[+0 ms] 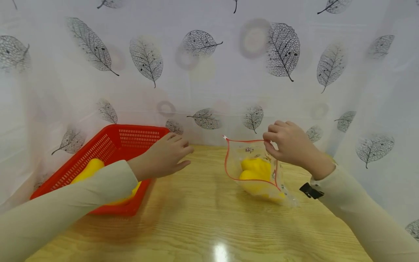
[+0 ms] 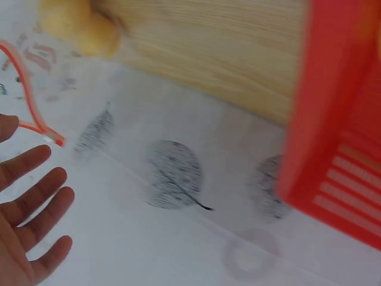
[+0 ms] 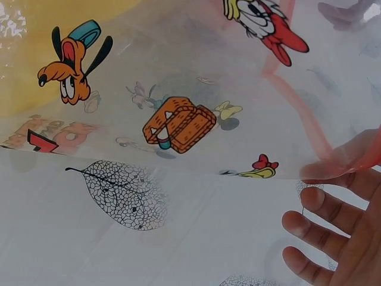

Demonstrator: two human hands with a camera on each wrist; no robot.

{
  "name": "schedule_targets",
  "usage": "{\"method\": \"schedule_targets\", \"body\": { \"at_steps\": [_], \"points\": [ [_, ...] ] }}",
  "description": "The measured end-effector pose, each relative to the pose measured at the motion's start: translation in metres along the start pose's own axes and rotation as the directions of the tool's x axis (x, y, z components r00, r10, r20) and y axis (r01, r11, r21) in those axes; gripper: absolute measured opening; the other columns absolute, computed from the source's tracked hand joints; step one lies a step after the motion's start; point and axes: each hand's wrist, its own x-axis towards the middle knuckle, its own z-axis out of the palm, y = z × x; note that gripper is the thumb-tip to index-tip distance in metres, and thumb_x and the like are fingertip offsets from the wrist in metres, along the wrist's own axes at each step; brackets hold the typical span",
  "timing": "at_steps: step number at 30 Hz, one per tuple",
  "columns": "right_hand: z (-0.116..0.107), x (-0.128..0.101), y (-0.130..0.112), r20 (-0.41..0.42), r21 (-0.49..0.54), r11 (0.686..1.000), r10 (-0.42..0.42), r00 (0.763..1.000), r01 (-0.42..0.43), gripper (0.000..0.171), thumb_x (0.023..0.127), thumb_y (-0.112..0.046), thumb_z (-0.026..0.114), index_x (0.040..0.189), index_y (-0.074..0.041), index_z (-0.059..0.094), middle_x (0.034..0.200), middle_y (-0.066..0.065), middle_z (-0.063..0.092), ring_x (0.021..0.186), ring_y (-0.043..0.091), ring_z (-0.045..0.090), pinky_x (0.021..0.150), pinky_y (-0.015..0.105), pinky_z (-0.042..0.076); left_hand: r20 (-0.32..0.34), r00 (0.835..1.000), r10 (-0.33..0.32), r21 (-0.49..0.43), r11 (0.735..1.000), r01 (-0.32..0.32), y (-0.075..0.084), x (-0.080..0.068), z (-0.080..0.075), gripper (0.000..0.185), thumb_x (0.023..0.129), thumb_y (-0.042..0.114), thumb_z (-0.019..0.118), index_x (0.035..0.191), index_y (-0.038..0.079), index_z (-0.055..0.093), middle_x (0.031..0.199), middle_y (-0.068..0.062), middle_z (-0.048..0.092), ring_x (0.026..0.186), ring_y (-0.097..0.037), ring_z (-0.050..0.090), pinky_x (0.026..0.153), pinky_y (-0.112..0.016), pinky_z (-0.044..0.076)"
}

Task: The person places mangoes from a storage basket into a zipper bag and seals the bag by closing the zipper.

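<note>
A clear zip bag [image 1: 258,171] with a red seal and cartoon prints stands on the wooden table [image 1: 203,214], with yellow fruit [image 1: 255,169] inside. My right hand [image 1: 288,143] pinches the bag's top edge and holds it up; in the right wrist view the printed plastic [image 3: 178,119] fills the frame beside my fingers [image 3: 324,238]. My left hand [image 1: 167,156] hovers with fingers straight and spread between the red basket [image 1: 111,145] and the bag, holding nothing. The left wrist view shows those fingers [image 2: 33,208] near the bag's red edge [image 2: 33,113].
The red basket holds more yellow fruit [image 1: 90,169] and sits at the table's left. A white curtain [image 1: 209,65] printed with grey leaves hangs close behind and on both sides of the table.
</note>
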Motion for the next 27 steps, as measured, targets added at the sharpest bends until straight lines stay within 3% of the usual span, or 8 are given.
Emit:
{"method": "schedule_targets", "body": {
  "at_steps": [8, 16, 18, 24, 27],
  "points": [
    [0.0, -0.002, 0.002, -0.014, 0.016, 1.0, -0.009, 1.0, 0.01, 0.006, 0.076, -0.012, 0.061, 0.07, -0.012, 0.062, 0.066, 0.001, 0.053, 0.064, 0.019, 0.047, 0.054, 0.03, 0.033, 0.147, 0.985, -0.093, -0.045, 0.994, 0.1, -0.048, -0.038, 0.014, 0.044, 0.082, 0.031, 0.07, 0.12, 0.012, 0.058, 0.118, -0.01, 0.061, 0.11, -0.03, 0.054, 0.101, -0.05, 0.04],
    [0.003, -0.007, 0.005, -0.058, 0.044, 0.999, 0.01, 0.998, -0.007, 0.01, 0.075, -0.013, 0.059, 0.066, -0.011, 0.055, 0.063, 0.002, 0.052, 0.061, 0.018, 0.044, 0.055, 0.03, 0.031, 0.334, 0.936, -0.108, -0.071, 0.988, 0.139, -0.089, -0.076, 0.03, 0.048, 0.082, 0.033, 0.068, 0.123, 0.01, 0.057, 0.126, -0.015, 0.059, 0.119, -0.037, 0.051, 0.104, -0.058, 0.035],
    [0.003, -0.008, 0.006, -0.059, 0.043, 0.999, 0.028, 0.998, -0.025, 0.013, 0.075, -0.015, 0.058, 0.065, -0.012, 0.051, 0.062, 0.001, 0.05, 0.061, 0.018, 0.043, 0.056, 0.03, 0.031, 0.405, 0.908, -0.109, -0.077, 0.985, 0.152, -0.093, -0.084, 0.033, 0.051, 0.082, 0.034, 0.068, 0.125, 0.009, 0.056, 0.127, -0.017, 0.058, 0.12, -0.039, 0.05, 0.103, -0.059, 0.035],
    [0.004, -0.01, 0.011, -0.067, 0.035, 0.998, 0.046, 0.997, -0.044, 0.015, 0.076, -0.016, 0.057, 0.065, -0.012, 0.047, 0.06, 0.001, 0.048, 0.059, 0.018, 0.042, 0.055, 0.03, 0.03, 0.591, 0.799, -0.108, -0.133, 0.964, 0.229, -0.097, -0.1, 0.043, 0.066, 0.078, 0.042, 0.07, 0.132, 0.009, 0.052, 0.135, -0.021, 0.051, 0.127, -0.043, 0.043, 0.105, -0.063, 0.028],
    [0.003, -0.01, 0.012, -0.073, 0.044, 0.998, 0.044, 0.996, -0.041, 0.014, 0.076, -0.014, 0.056, 0.065, -0.012, 0.048, 0.06, 0.001, 0.048, 0.059, 0.017, 0.041, 0.056, 0.03, 0.03, 0.629, 0.772, -0.088, -0.147, 0.962, 0.23, -0.097, -0.104, 0.049, 0.073, 0.074, 0.048, 0.072, 0.132, 0.009, 0.052, 0.134, -0.022, 0.052, 0.126, -0.044, 0.044, 0.104, -0.064, 0.028]
  ]
}}
